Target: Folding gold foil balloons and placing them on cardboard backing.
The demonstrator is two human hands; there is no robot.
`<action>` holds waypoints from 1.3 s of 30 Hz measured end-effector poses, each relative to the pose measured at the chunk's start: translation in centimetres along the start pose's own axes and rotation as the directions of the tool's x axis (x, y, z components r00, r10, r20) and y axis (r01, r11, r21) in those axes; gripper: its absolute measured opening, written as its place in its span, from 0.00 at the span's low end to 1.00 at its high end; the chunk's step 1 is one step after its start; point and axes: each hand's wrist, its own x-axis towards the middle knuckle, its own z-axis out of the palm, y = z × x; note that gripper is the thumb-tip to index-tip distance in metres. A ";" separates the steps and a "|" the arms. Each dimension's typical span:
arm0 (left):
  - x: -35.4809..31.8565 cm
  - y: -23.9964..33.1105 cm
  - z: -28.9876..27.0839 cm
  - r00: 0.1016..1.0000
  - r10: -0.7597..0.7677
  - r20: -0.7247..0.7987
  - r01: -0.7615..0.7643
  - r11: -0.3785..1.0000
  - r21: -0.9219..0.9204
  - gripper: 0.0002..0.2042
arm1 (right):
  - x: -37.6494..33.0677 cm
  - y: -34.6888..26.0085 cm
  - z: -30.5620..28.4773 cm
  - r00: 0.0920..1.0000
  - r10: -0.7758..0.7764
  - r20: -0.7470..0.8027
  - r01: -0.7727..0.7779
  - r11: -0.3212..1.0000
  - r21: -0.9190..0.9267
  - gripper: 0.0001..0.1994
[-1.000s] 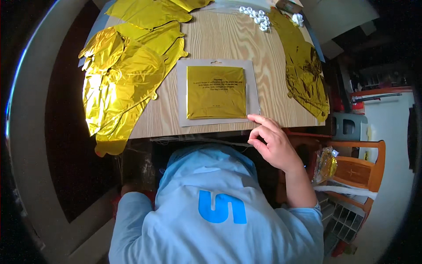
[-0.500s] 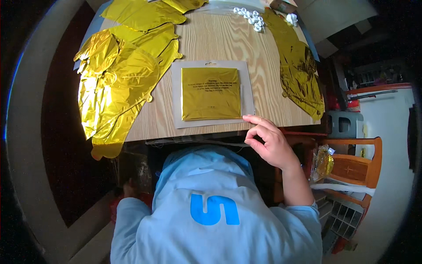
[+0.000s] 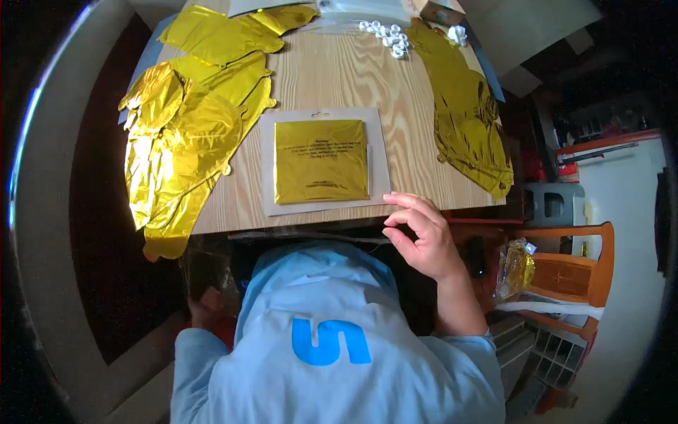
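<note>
A flat gold foil packet (image 3: 321, 161) with dark print lies on a grey-white card (image 3: 376, 159) with a hanging slot, near the table's front edge. My right hand (image 3: 426, 239) is at the card's lower right corner, its forefinger at or touching the edge. The thumb is apart from the fingers and nothing shows between them. Down at the left, below the table top, my left hand (image 3: 205, 308) is dim and blurred. Just above it shows what looks like clear plastic film (image 3: 207, 272); whether the fingers hold it I cannot tell.
Flat gold foil balloons (image 3: 191, 134) overhang the table's left edge, and another gold foil piece (image 3: 459, 106) lies along the right. Small white rings (image 3: 388, 37) and a cardboard box (image 3: 439, 11) are at the back. A wooden chair (image 3: 565, 263) stands at the right.
The whole view has shifted slightly, with the table contents now lower and further left. My left hand has come a little more into sight; my right hand stays by the card's corner.
</note>
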 end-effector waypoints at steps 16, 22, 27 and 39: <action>0.0 -5.8 0.3 0.994 -0.074 0.078 0.056 0.976 0.212 0.22 | 0.4 -0.3 -0.8 0.998 -0.042 -0.040 0.041 0.999 -0.024 0.07; 2.3 -3.4 -1.5 0.972 -0.005 0.233 -0.055 0.967 0.248 0.21 | 1.2 0.2 -0.3 0.991 -0.101 0.085 0.116 0.975 -0.188 0.22; 2.4 3.7 -9.8 0.846 0.167 0.507 -0.308 0.929 0.207 0.21 | 1.5 0.3 2.0 0.966 -0.173 0.193 0.235 0.900 -0.368 0.34; -12.4 29.9 -33.0 0.205 0.773 -0.600 -0.902 0.387 0.190 0.22 | 0.2 3.2 3.0 0.934 -0.354 0.049 0.335 0.818 -0.467 0.14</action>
